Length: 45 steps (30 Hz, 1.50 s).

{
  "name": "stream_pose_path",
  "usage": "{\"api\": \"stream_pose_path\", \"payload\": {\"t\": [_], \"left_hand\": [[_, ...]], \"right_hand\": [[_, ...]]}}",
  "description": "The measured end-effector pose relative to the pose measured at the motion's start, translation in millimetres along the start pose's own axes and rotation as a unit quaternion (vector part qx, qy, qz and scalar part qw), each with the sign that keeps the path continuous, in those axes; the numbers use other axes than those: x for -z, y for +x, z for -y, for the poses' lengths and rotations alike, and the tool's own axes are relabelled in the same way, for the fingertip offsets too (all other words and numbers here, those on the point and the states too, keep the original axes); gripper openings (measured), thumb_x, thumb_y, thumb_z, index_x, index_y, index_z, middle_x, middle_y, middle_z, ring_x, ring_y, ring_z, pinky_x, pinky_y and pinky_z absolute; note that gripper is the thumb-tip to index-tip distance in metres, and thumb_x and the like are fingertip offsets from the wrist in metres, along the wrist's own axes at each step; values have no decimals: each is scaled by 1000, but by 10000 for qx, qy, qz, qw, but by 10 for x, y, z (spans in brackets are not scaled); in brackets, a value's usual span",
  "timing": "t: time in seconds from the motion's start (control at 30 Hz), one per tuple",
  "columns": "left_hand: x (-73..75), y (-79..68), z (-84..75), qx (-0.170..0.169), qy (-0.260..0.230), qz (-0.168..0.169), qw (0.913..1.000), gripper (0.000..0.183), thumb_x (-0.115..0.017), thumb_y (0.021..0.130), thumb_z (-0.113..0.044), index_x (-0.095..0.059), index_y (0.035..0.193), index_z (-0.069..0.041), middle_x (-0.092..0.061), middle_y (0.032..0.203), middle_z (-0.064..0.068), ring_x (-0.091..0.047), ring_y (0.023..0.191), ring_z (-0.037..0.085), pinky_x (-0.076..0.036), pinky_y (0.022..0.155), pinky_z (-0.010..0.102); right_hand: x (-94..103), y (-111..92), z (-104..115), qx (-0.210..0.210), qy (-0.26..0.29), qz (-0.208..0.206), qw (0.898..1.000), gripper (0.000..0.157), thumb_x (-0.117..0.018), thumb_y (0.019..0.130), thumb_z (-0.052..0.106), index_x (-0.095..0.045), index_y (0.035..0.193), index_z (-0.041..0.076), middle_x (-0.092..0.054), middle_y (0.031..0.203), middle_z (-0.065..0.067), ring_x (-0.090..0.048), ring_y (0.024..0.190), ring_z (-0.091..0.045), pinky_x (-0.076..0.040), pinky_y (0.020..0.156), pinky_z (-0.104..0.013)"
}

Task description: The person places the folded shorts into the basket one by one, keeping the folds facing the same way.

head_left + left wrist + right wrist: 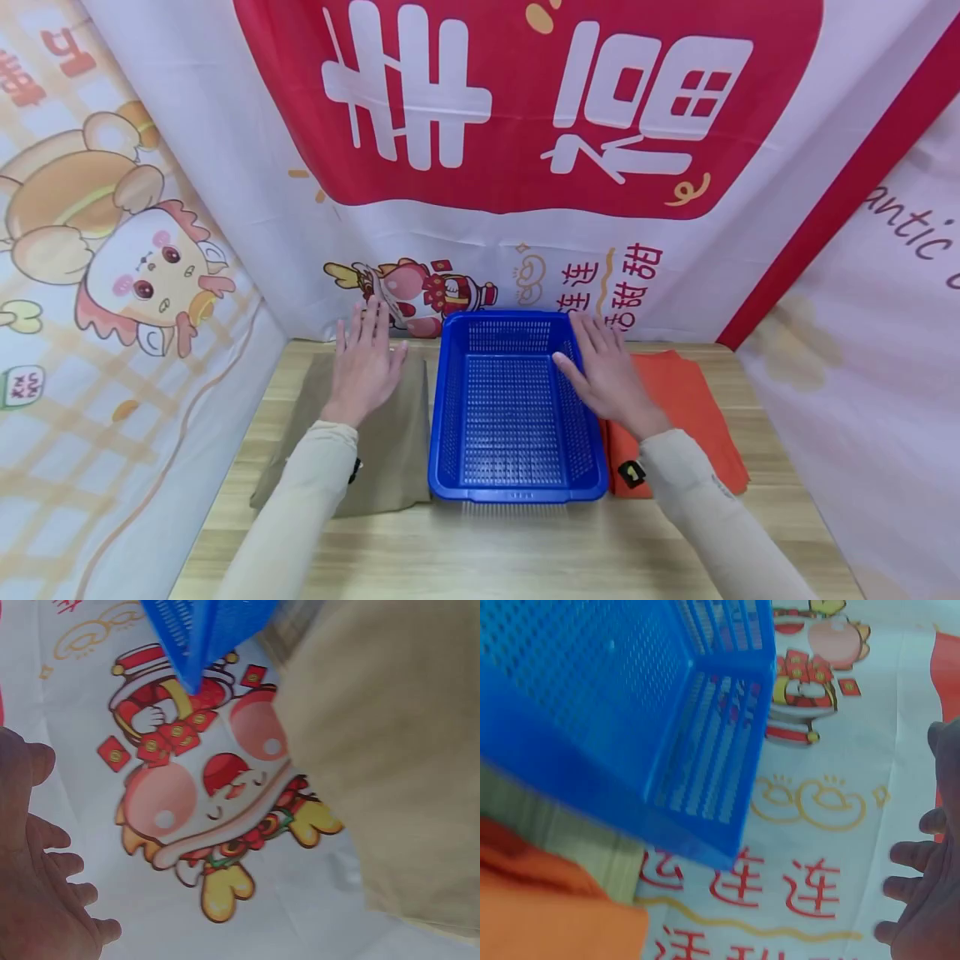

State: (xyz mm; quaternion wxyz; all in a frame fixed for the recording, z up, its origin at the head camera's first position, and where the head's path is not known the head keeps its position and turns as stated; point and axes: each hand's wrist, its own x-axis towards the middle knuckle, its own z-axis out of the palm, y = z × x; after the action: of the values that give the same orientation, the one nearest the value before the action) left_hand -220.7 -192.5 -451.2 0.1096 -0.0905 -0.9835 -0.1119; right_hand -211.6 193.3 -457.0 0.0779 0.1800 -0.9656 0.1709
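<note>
A blue plastic basket [513, 425] with slotted walls stands on the wooden table, and only its own mesh floor shows inside. To its left lies a folded khaki cloth [390, 467]; on its right is a folded orange cloth [693, 417]. My left hand [365, 371] is over the far part of the khaki cloth, fingers stretched forward and thumb apart. Fingers spread, my right hand [611, 379] overlaps the basket's right rim in the head view. Both wrist views show the left hand [41, 870] and right hand [930, 877] with nothing in them.
The wooden table [517, 558] extends in front of the basket. Behind it hangs a white and red printed curtain [517, 192] with large characters. More printed cloth walls the left [172, 417] and right [862, 400] sides.
</note>
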Motion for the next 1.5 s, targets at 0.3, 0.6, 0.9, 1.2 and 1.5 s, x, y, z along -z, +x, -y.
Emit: {"api": "stream_pose_path", "payload": {"t": [0.3, 0.6, 0.9, 1.2, 1.5], "left_hand": [[-175, -148, 304, 269, -347, 21, 9990, 75, -39, 108, -42, -11, 159, 5, -9, 165, 28, -6, 152, 46, 0, 120, 60], [-330, -341, 602, 529, -544, -94, 9971, 74, -53, 104, -32, -23, 152, 15, -24, 154, 39, -24, 141, 57, -16, 115, 69], [-468, -580, 905, 1339, -714, 637, 9864, 83, -55, 102, -35, -16, 148, 23, -16, 150, 48, -20, 137, 65, -17, 110, 74], [-687, -817, 1228, 2390, -920, 1739, 9509, 111, -56, 96, -56, 4, 148, 22, -7, 146, 54, -16, 132, 71, -19, 104, 79], [-838, -1002, 1336, 2820, -700, 1992, 9359, 123, -70, 85, -60, -2, 147, 21, -21, 139, 54, -30, 125, 70, -32, 93, 80]], "right_hand": [[-234, -16, 272, -336, 878, 673, 9933, 80, -38, 102, 65, -23, 162, 13, -37, 159, -19, -36, 144, -39, -34, 112, -61], [-387, -16, 551, -344, 1393, 903, 9855, 69, -49, 104, 52, -37, 156, 10, -49, 151, -15, -44, 140, -35, -38, 110, -59], [-478, -6, 834, -237, 1571, 1159, 9805, 69, -48, 104, 54, -37, 157, 12, -43, 156, -13, -38, 145, -34, -32, 115, -55], [-596, 16, 1104, 106, 1785, 1376, 9742, 65, -47, 105, 50, -38, 157, 11, -47, 154, -12, -39, 144, -32, -33, 116, -53], [-712, 109, 1383, 88, 1947, 1694, 9661, 67, -47, 105, 52, -38, 156, 11, -52, 149, -11, -45, 140, -29, -37, 113, -52]]}}
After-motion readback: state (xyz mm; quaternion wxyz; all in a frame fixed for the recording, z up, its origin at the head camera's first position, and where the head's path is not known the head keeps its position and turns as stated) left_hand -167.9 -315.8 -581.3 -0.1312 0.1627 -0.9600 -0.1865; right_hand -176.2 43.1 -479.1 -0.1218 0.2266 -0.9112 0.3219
